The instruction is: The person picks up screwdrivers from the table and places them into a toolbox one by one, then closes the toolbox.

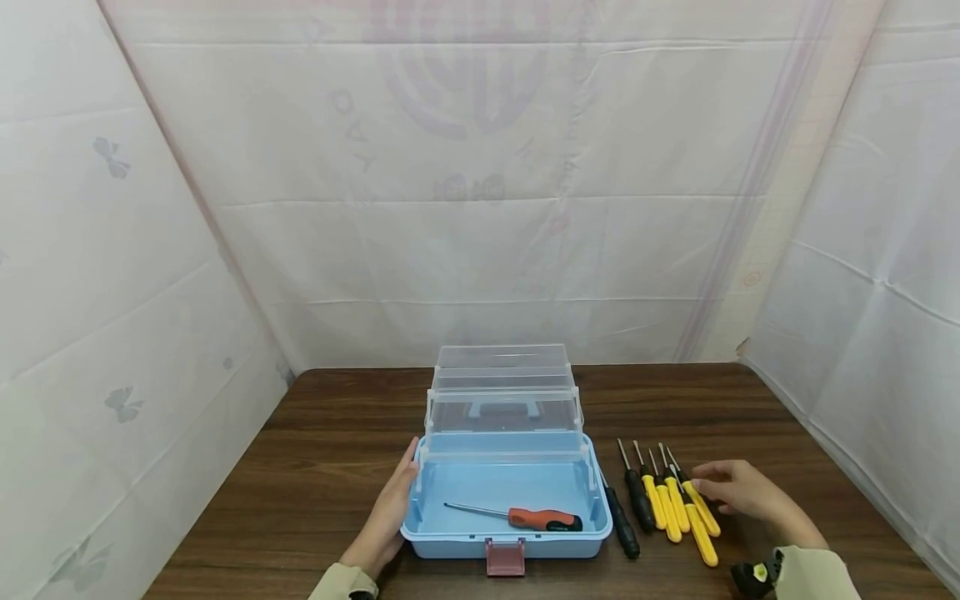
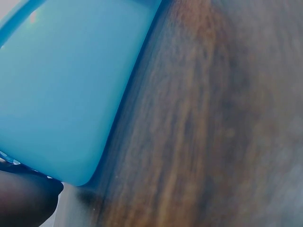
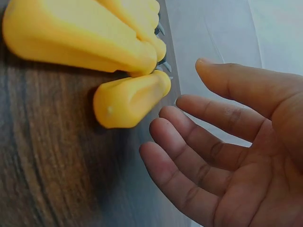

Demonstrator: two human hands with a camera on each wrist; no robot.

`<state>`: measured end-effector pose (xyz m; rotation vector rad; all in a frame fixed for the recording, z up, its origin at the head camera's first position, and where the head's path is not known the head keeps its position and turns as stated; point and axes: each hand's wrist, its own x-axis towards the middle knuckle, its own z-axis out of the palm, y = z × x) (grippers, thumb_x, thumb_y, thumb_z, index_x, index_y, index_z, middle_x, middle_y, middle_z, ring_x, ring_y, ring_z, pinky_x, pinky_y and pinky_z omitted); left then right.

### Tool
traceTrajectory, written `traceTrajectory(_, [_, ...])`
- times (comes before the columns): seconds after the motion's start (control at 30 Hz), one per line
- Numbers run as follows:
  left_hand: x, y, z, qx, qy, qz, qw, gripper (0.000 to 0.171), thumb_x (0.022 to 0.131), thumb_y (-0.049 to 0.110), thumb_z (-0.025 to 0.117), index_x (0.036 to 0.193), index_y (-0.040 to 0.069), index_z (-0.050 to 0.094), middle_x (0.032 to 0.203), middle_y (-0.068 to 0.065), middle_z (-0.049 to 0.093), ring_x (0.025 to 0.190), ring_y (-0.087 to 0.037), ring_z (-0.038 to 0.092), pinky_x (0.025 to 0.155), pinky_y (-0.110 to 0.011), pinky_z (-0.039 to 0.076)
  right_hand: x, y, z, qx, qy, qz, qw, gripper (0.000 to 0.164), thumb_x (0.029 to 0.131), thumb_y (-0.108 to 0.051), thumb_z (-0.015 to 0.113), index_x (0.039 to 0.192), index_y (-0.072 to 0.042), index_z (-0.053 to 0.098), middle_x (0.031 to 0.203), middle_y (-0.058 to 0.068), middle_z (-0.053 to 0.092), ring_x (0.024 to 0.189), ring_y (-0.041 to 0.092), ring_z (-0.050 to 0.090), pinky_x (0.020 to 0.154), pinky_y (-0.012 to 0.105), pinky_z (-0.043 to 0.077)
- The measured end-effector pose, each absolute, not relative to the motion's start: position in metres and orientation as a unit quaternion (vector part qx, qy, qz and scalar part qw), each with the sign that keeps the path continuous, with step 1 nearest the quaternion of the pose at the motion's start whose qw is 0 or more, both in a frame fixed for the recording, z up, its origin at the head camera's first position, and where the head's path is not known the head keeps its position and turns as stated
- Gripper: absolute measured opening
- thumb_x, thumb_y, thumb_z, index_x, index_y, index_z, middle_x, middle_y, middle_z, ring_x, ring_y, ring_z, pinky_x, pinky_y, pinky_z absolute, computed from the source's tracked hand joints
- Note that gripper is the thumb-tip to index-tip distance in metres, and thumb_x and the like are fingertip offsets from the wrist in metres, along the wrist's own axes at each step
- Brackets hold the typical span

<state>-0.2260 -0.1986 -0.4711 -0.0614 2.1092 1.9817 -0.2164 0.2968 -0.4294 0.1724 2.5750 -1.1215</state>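
Observation:
In the head view, an open light-blue toolbox (image 1: 480,546) with a clear lid stands in the middle of the table. Inside lies a screwdriver (image 1: 534,518) with an orange and black handle. My left hand (image 1: 390,504) rests along the box's left side, its fingers extended against the wall; the left wrist view shows that blue wall (image 2: 71,90) up close. Right of the box lie several yellow-handled screwdrivers (image 1: 699,533). My right hand (image 1: 750,493) is beside the rightmost one, fingers apart and slightly bent. The right wrist view shows a gap between the fingers and the nearest yellow handle (image 3: 130,101).
Two black-handled screwdrivers lie between the box and the yellow ones, one (image 1: 622,525) close against the box's right side, the other (image 1: 639,500) beside it. The clear lid (image 1: 504,408) leans back behind the box. White sheeting (image 1: 480,250) encloses the brown wooden table (image 1: 337,450).

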Motion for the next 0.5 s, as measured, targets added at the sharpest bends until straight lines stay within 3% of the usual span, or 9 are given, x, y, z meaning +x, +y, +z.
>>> traceTrajectory(0.5, [-0.2260, -0.1985, -0.4704, -0.011, 0.716, 0.687, 0.124, 0.056, 0.106, 0.041, 0.022, 0.156, 0.025, 0.004, 0.162, -0.015, -0.006, 0.146, -0.043, -0.008, 0.113, -0.066, -0.002, -0.2166, 0.2976, -0.4359, 0.066, 0.901, -0.386, 0.188, 0.048, 0.094, -0.025, 0.061, 0.124, 0.012, 0.054, 0.110, 0.019, 0.065, 0.089, 0.018, 0.065, 0.073, 0.037, 0.058])
